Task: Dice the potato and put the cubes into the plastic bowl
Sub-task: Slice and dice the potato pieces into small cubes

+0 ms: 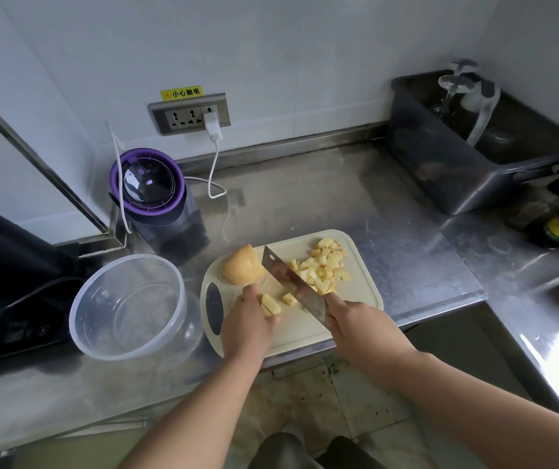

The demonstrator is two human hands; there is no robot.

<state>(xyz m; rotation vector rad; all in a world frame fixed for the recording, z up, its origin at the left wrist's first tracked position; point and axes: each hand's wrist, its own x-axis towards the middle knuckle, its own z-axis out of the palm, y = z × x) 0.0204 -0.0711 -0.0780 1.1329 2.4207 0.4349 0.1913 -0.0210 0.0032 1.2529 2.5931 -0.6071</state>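
**Strip held beside the blade**

The left hand (247, 321) holds a potato strip (271, 303) at its one o'clock, fingers apparently curled on it. The right hand (356, 328) grips the knife (291, 286), its blade pointing to eleven o'clock. Cubes (325, 265) lie at two o'clock on the board (301, 330), and the plastic bowl (129, 299) is at its nine.

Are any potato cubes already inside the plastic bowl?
No, the plastic bowl looks empty; the potato cubes lie in a pile on the cutting board.

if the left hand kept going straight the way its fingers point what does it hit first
Most likely the uncut potato half, lying on the cutting board just ahead of the left hand. Height above the board is hard to judge from this one view.
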